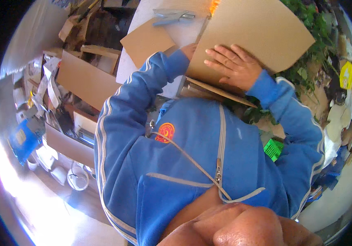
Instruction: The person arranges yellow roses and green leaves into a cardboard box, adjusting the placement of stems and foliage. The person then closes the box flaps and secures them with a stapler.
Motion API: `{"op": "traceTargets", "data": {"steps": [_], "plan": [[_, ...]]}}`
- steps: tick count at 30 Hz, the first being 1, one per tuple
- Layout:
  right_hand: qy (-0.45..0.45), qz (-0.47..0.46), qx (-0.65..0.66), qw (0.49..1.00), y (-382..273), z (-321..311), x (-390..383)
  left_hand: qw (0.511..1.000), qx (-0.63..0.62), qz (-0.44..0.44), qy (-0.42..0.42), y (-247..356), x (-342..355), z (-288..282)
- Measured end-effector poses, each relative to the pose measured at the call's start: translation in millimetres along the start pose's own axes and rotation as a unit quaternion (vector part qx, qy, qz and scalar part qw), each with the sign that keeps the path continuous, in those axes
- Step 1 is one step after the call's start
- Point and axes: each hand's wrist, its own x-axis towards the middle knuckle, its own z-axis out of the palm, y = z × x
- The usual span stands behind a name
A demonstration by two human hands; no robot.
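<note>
Over by the white counter (188, 33), a big cardboard panel (262, 30) sits under the right hand (237, 67) — palm against it, fingers a bit spread, resting rather than gripping. Left hand (190, 51) is tucked at the panel's left edge, and I honestly can't tell what those fingers are doing, they're mostly hidden. Looks to me like a steadying or positioning step, so the next move probably calls for both hands guiding the panel together. Elbow room's tight: a smaller cardboard piece (147, 43) and a gray-blue tool (174, 17) take up counter space to the left, and leafy greenery (321, 33) crowds the panel's right side — easy to snag on, I'd guess.
</note>
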Motion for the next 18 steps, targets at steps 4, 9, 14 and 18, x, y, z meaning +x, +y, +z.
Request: {"op": "traceTargets", "data": {"steps": [4,9,14,18], "plan": [[-0.014,0.070,0.072,0.995,-9,60,10,0.996,0.074,0.026,0.040,6,-8,-2],[-0.002,0.079,0.069,0.994,-6,77,10,0.973,0.156,-0.066,0.157,40,-18,-34],[-0.039,0.079,0.131,0.987,-3,89,9,0.922,-0.073,-0.349,0.148,85,-29,-57],[-0.025,0.060,0.171,0.983,3,102,8,0.901,-0.176,-0.387,0.088,98,-24,-48]]}}
